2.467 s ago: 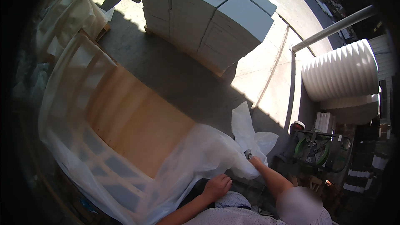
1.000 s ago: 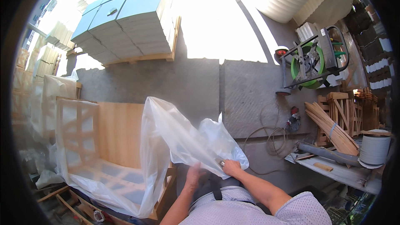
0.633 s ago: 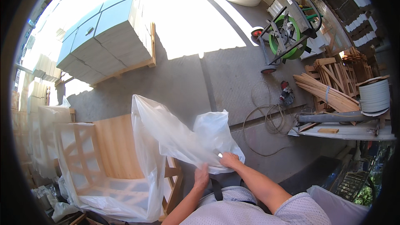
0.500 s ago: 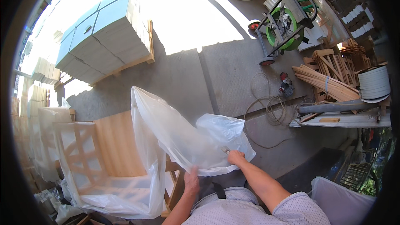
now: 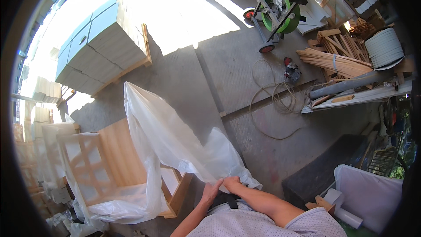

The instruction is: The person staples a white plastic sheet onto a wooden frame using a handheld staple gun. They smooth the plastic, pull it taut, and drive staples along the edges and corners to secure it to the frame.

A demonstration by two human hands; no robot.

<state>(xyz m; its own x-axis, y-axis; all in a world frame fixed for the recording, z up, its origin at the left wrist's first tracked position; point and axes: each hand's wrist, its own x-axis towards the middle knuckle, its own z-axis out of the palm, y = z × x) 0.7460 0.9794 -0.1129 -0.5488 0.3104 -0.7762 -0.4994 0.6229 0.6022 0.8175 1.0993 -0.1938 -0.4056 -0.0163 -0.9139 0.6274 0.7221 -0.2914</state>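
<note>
A large sheet of translucent plastic (image 5: 171,140) stretches from a wooden crate (image 5: 123,153) toward my body. Along its near edge, my left hand (image 5: 211,191) is closed on a gathered bit of the sheet. Right beside it, almost touching, my right hand (image 5: 231,184) is a fist against the sheet's edge. The grey utility knife that showed in this fist a moment ago is now hidden by the hand and plastic. The crate's plywood panel and slatted side show, partly covered by the film.
A pallet stack of pale blocks (image 5: 101,44) stands far left. Ahead right are a wheeled green reel cart (image 5: 280,13), a red-and-grey power tool (image 5: 291,70) and a coiled hose (image 5: 280,98). Bundled wood strips (image 5: 335,61) lie at right, above a white-covered box (image 5: 368,195).
My right hand has moved left and nearer my body, beside the left hand. The plastic's right end has drawn in and hangs narrower. The view has shifted slightly to the right.
</note>
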